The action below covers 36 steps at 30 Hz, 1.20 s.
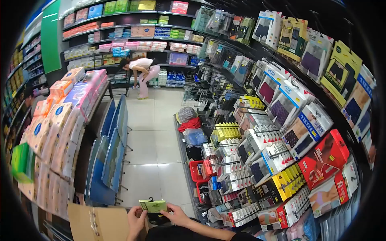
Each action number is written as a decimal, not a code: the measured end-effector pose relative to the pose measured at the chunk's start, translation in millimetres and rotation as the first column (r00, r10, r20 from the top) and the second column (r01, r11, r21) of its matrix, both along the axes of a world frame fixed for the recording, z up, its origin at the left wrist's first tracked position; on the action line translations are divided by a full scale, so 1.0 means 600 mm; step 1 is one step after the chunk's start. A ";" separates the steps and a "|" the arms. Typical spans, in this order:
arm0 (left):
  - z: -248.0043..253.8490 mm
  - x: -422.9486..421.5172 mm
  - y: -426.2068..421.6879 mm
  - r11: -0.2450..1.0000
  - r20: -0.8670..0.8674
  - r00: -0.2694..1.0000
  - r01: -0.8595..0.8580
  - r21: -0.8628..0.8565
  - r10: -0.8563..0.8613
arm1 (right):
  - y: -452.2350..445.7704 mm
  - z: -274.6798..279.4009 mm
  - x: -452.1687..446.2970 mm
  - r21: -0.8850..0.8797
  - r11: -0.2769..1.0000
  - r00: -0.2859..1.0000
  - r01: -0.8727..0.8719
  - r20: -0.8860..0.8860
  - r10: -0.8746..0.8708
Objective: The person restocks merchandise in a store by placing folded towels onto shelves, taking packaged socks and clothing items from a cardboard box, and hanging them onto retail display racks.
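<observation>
Low in the view, both my hands are on a pack with a light green header card (153,206) and a small black hanging hook on top. My left hand (137,218) pinches the card's left edge. The fingers of my right hand (177,215) close on its right side. Dark material shows just under the card, but I cannot make out what it is. Left of my left hand lies a brown cardboard box (80,221) with tape along its seam.
Packaged underwear (277,152) hangs on hooks along the right wall. Blue folded tables (110,156) lean at the left, beside stacked tissue packs (60,116). Red baskets (196,171) stand by the right rack. Down the tiled aisle (155,148), a person (141,72) bends near shelves.
</observation>
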<state>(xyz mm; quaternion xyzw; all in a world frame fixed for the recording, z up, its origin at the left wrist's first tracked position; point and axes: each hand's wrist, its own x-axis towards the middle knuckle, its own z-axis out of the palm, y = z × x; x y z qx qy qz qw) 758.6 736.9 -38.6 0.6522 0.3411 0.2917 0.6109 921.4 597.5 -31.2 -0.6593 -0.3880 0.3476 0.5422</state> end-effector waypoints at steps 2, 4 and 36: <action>0.032 0.052 0.042 0.997 -0.071 0.996 0.054 -0.063 -0.059 | 0.035 -0.001 0.036 0.034 0.994 0.993 0.100 -0.071 -0.097; -0.012 0.098 0.083 0.996 0.028 0.996 0.088 0.006 -0.089 | 0.058 0.004 0.085 -0.019 0.993 0.993 0.117 -0.033 -0.118; 0.032 0.959 0.514 0.753 -0.071 0.751 0.658 0.007 -0.656 | 0.412 0.121 0.821 0.268 0.665 0.635 0.698 0.198 -0.747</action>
